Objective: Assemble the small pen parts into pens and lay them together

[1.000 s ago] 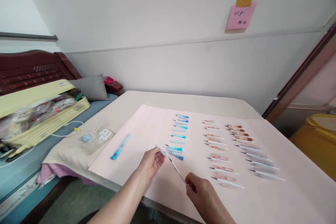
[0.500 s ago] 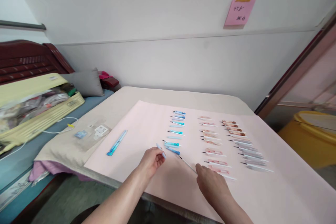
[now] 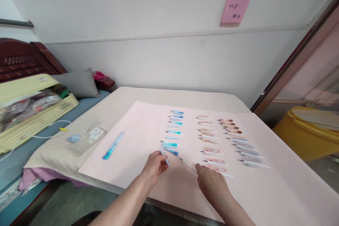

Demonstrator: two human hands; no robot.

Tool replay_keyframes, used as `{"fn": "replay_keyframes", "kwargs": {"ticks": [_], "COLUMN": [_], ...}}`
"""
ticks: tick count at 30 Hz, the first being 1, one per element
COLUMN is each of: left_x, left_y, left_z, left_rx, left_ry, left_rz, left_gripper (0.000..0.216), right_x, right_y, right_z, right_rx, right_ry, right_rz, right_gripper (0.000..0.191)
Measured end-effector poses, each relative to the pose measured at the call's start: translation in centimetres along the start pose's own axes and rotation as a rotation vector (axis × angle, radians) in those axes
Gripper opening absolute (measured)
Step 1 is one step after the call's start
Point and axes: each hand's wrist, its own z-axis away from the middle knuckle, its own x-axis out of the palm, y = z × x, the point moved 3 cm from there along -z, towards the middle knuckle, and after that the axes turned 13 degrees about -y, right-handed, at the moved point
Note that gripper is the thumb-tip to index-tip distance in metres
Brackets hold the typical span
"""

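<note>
My left hand [image 3: 153, 166] is closed around a pale blue pen cap [image 3: 164, 156], which tilts up from the fingertips. Pinched in my right hand [image 3: 212, 182] is the end of a thin white pen refill [image 3: 188, 165], its dark tip pointing left toward a blue pen barrel [image 3: 171, 151]. That barrel lies on the pink sheet [image 3: 143, 127], just beyond the left hand. Farther back, blue pen parts and refills form a column, including a turquoise barrel [image 3: 169, 144]. Pink-patterned pen parts [image 3: 217, 161] lie beside my right hand.
Brown pen parts [image 3: 233, 127] and grey-white pen parts [image 3: 249, 155] lie to the right. An assembled-looking blue pen [image 3: 113, 145] rests at the left, near clear plastic packaging [image 3: 91, 137]. A yellow bin [image 3: 304, 137] stands beyond the table's right side.
The view has turned slightly right, so the scene sits farther left. My left hand has shifted a little, tilting the pale blue cap more upright. The right hand still holds the refill.
</note>
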Motion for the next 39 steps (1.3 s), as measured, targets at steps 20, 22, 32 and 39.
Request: {"fn": "replay_keyframes", "kwargs": {"ticks": [20,22,32,39], "left_x": [0.0,0.0,-0.3,-1.4], "left_y": [0.3,0.3,0.3,0.7], "left_z": [0.0,0.0,-0.2,-0.4], "left_rx": [0.001,0.004,0.016,0.109], "left_ry": [0.013,0.014,0.033,0.149], "left_rz": [-0.006,-0.006,0.021,0.101], "left_gripper": [0.015,0.015,0.015,0.012], "right_x": [0.0,0.0,0.5,0.8], "right_y": [-0.3,-0.3,-0.7,-1.4], "right_z": [-0.2,-0.3,-1.1,-1.6], "right_rx": [-0.008,-0.01,-0.037,-0.085], "right_ry": [0.001,-0.007,0.002,0.045], "right_rz": [0.007,0.005,-0.014,-0.039], "right_gripper": [0.032,0.032,0.031,0.026]}}
